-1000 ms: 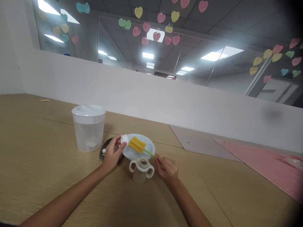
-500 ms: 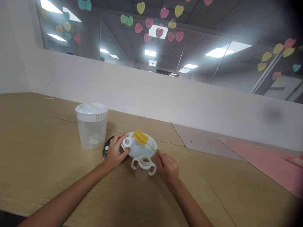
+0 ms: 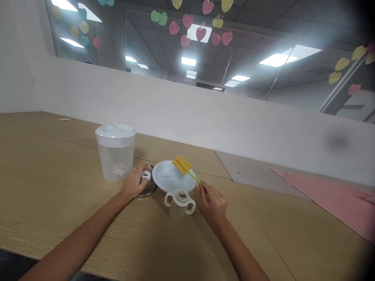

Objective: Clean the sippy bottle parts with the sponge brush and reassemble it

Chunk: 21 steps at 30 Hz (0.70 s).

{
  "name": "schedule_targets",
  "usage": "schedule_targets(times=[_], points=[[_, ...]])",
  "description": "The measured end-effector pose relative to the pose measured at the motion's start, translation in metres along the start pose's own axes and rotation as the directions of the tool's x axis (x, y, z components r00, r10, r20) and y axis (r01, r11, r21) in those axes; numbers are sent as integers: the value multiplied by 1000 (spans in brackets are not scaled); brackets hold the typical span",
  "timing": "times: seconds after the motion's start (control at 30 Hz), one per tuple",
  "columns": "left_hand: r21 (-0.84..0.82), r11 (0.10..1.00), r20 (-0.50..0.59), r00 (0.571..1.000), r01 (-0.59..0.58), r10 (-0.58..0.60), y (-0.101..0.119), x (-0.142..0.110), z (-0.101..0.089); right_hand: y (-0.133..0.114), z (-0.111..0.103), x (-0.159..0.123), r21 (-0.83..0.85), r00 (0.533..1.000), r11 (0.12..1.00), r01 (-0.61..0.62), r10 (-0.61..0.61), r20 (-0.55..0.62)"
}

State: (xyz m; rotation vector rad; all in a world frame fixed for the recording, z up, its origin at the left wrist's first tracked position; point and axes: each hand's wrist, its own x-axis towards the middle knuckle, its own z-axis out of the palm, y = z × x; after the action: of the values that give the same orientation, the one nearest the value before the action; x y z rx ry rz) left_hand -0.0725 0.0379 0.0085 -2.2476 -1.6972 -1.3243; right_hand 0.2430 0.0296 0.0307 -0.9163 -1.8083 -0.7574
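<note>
1. Shifted onto a metal lid [image 3: 150,190], a white ring [image 3: 146,176] is gripped by the left hand [image 3: 134,182].
2. A sponge brush [image 3: 182,165] is pinched by the right hand [image 3: 213,205] above a white plate [image 3: 166,168].
3. A two-handled cup [image 3: 179,205] and a plastic tub [image 3: 115,160] are set nearby.

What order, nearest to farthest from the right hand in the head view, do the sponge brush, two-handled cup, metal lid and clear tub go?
From the right hand:
1. Sponge brush: held by its stem.
2. Two-handled cup: just left.
3. Metal lid: farther left.
4. Clear tub: farthest left.
</note>
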Motion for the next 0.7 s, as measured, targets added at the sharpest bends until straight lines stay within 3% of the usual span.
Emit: schedule_targets(times=[0.2,0.4,0.7], points=[[6,1000,110,994,-4,4,4,1,1,2,2,-2,7,1000,1000,-3,3,6],[226,970,271,962,-89,26,8,2,-3,2,1,-2,22,1000,1000,11,-11,3],[332,933,209,975,-142,74,6,5,-8,1,0,-2,27,1000,999,18,-18,8]])
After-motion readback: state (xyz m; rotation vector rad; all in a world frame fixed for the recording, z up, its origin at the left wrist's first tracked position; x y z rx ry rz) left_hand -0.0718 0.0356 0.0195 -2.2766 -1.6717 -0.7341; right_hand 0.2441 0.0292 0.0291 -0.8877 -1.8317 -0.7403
